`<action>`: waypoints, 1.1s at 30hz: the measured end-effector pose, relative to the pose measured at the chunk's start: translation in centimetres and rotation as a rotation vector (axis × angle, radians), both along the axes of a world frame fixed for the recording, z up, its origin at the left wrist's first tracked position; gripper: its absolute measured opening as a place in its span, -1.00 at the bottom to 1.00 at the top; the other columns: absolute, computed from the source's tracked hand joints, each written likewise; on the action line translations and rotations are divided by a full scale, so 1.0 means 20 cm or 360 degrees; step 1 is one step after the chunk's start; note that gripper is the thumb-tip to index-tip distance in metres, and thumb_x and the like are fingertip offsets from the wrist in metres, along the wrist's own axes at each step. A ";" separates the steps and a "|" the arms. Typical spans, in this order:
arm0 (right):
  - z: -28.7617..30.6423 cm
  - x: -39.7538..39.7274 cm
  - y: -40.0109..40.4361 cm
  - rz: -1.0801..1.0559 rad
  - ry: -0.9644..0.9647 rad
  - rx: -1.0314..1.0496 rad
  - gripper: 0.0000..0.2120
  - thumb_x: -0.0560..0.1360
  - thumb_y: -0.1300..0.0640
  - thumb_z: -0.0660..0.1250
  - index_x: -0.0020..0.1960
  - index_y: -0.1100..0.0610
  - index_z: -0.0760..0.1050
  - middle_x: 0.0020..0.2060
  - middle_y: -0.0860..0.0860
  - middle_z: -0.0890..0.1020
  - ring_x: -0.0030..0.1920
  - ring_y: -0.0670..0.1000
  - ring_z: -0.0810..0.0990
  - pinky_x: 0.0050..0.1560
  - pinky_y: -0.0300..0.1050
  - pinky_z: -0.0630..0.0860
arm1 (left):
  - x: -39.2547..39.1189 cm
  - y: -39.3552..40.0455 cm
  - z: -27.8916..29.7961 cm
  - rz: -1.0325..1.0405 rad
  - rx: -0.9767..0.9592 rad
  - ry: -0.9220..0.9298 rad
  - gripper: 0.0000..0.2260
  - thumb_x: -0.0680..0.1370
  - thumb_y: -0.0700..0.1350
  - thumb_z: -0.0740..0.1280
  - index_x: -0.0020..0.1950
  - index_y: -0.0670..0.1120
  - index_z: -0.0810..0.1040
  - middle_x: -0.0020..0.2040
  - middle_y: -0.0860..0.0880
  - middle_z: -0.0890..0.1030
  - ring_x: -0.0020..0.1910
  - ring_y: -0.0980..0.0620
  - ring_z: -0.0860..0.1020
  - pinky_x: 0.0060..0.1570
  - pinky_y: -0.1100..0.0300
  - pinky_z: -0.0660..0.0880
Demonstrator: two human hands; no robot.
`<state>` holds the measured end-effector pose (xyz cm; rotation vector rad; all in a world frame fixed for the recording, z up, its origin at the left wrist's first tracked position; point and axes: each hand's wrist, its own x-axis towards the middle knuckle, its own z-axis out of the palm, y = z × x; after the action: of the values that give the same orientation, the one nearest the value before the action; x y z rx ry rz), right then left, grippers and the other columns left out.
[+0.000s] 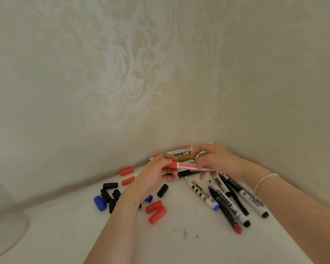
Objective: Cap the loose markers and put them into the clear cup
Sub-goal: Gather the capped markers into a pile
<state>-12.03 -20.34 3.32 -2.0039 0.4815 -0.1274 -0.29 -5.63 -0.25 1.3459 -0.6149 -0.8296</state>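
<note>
My left hand [157, 173] and right hand [215, 161] meet, fingers curled in a pinching grip, forearms angled inward.

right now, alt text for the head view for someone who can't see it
Two hands hold a red marker level above a white table in a wallpapered corner: the left hand grips its red-capped end, the right hand its barrel. Loose red, black and blue caps lie left, uncapped markers right.

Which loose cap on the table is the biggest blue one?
The rounded blue plastic cap at the far left of the cap cluster; the other blue cap is smaller, beside the left wrist.
</note>
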 end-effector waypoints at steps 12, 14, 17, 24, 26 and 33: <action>0.03 -0.06 0.11 0.0251 0.0221 0.0646 -0.82 0.54 0.32 0.18 0.09 0.28 0.49 -0.15 0.21 0.66 -0.53 -0.01 0.48 -0.67 -0.31 0.19 | 0.01 0.27 -0.01 -0.0193 0.0094 -0.0168 -0.82 0.57 -0.17 0.29 0.10 -0.23 0.56 0.00 -0.21 0.68 -0.14 0.03 0.65 -0.10 0.25 0.57; 0.02 -0.06 0.14 0.0345 0.0278 0.0559 -0.81 0.56 0.21 0.24 0.11 0.26 0.54 -0.11 0.18 0.66 -0.53 -0.03 0.43 -0.63 -0.30 0.23 | 0.01 0.30 -0.01 -0.0201 0.0116 -0.0224 -0.83 0.52 -0.17 0.35 0.08 -0.17 0.62 0.00 -0.15 0.69 -0.08 0.01 0.66 -0.03 0.22 0.57; 0.02 -0.04 0.19 0.0452 0.0310 0.0365 -0.76 0.51 0.11 0.36 0.11 0.20 0.59 -0.16 0.11 0.65 -0.53 -0.04 0.35 -0.56 -0.26 0.20 | 0.02 0.33 -0.01 -0.0246 0.0137 -0.0313 -0.80 0.40 -0.15 0.45 0.02 -0.08 0.68 0.02 -0.12 0.69 0.01 -0.04 0.65 0.07 0.15 0.56; 0.00 0.01 0.25 0.0492 0.0329 0.0483 -0.71 0.53 0.13 0.32 0.17 0.28 0.56 -0.19 0.13 0.65 -0.60 -0.08 0.32 -0.59 -0.30 0.25 | 0.04 0.40 0.00 -0.0139 0.0240 -0.0629 -0.81 0.41 -0.29 0.48 -0.01 -0.10 0.66 -0.02 -0.03 0.71 0.05 0.04 0.65 0.15 0.15 0.51; -0.01 0.01 0.24 0.0469 0.0352 0.0439 -0.71 0.54 0.13 0.30 0.16 0.30 0.56 -0.18 0.13 0.65 -0.59 -0.07 0.30 -0.57 -0.27 0.22 | 0.05 0.41 -0.01 -0.0073 0.0238 -0.0657 -0.81 0.41 -0.31 0.47 -0.02 -0.11 0.65 -0.05 -0.03 0.71 0.02 0.05 0.66 0.10 0.18 0.53; -0.01 -0.01 0.16 0.0075 0.0295 0.0317 -0.76 0.50 0.18 0.31 0.04 0.35 0.55 -0.25 0.10 0.65 -0.57 -0.07 0.39 -0.60 -0.27 0.31 | 0.10 0.43 -0.10 0.0120 0.0727 -0.1324 -0.86 0.46 -0.10 0.46 -0.11 0.15 0.60 -0.12 0.20 0.61 -0.07 0.25 0.54 -0.10 0.39 0.40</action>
<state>-12.13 -17.04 3.05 -1.8374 0.5420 0.1324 1.73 3.05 -2.24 2.1408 -1.0414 -0.3182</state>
